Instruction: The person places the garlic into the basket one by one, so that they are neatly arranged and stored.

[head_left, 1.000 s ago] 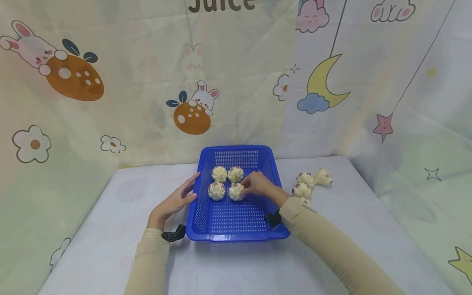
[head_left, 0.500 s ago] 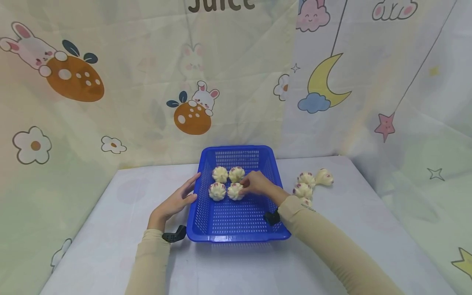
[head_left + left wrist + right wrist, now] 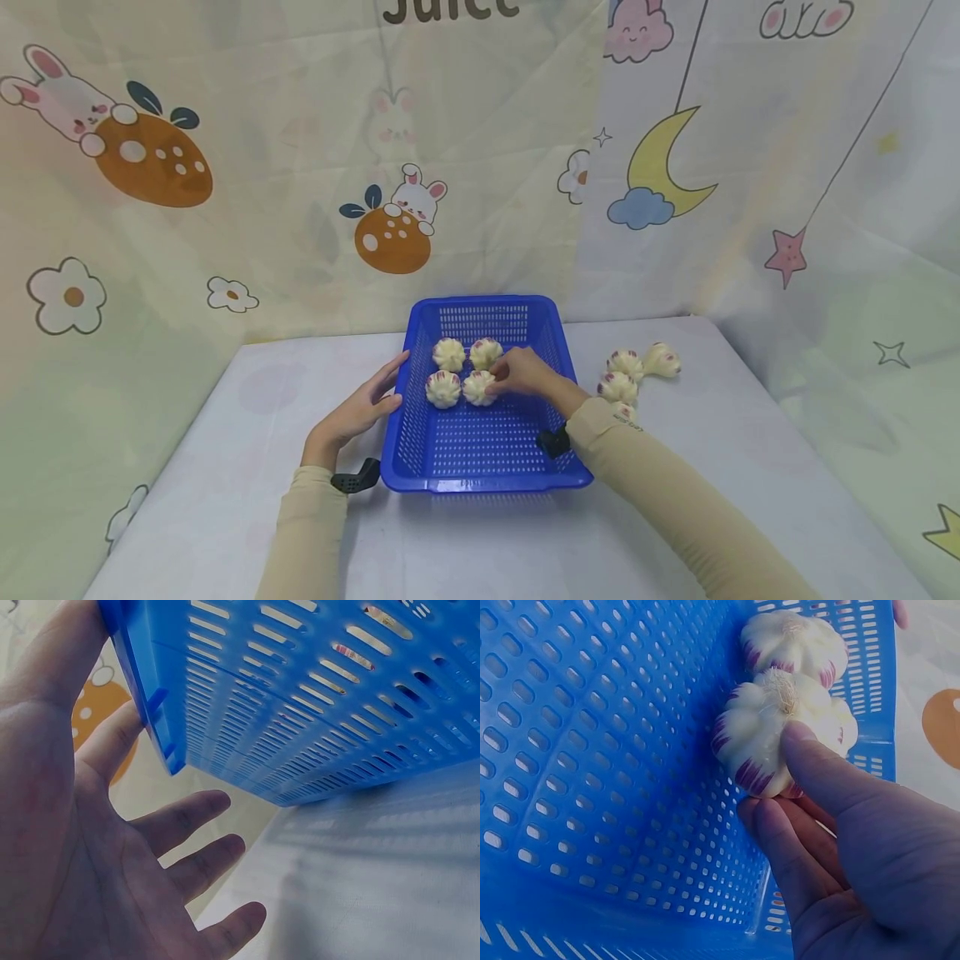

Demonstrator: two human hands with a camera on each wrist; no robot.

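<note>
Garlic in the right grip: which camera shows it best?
The right wrist view: the garlic shows large, with its roots, purple streaks and the right grip pinching it. The head view shows it small, partly covered by the grip, inside the basket. From the left wrist, I can't identify it through the slots.

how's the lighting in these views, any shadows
Head view: soft light, with a faint shadow on the table in front of the basket; left wrist view: the left hand looks dim, and streaky shadows cross the table; right wrist view: the garlic bulb looks brighter than the right hand pinching it.
</note>
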